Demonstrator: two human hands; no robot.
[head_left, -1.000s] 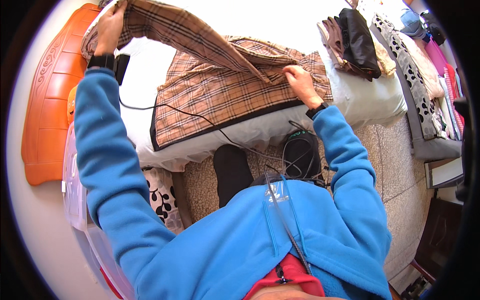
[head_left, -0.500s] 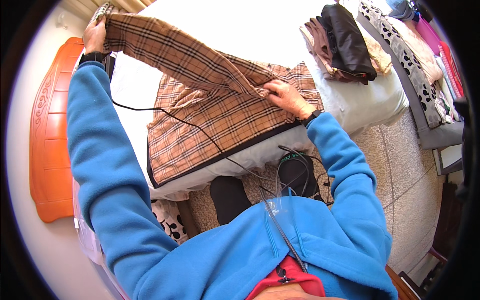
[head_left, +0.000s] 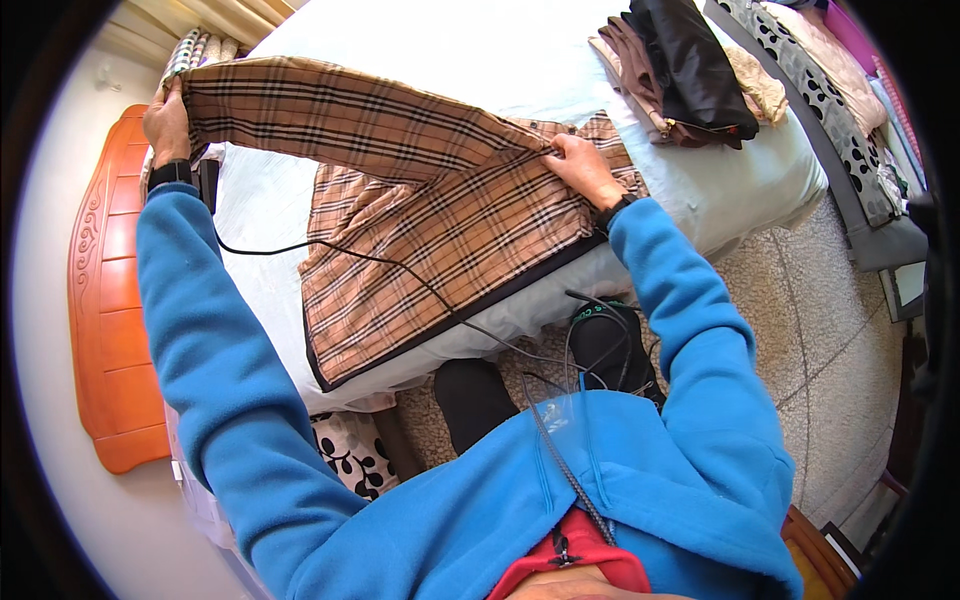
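A tan plaid shirt (head_left: 430,260) with black, white and dark check lines lies on the bed, its dark-edged border toward me. One long sleeve is stretched out to the far left. At the end of that sleeve, my left hand (head_left: 167,125) is closed on the cuff, lifting it off the bed. My right hand (head_left: 587,170) pinches the cloth near the shirt's upper right part, where the sleeve meets the body. The fabric between both hands is pulled fairly taut. Some of the shirt's body beneath the sleeve is hidden.
A black cable (head_left: 380,262) runs across the shirt and down toward my legs. Folded dark and brown clothes (head_left: 690,75) are piled at the bed's far right. An orange wooden headboard (head_left: 120,300) stands at the left. More textiles (head_left: 850,130) lie beyond the bed at right.
My left hand has drawn the sleeve end slightly left and down, straightening the sleeve. My right hand has shifted a little up and right, still gripping the cloth.
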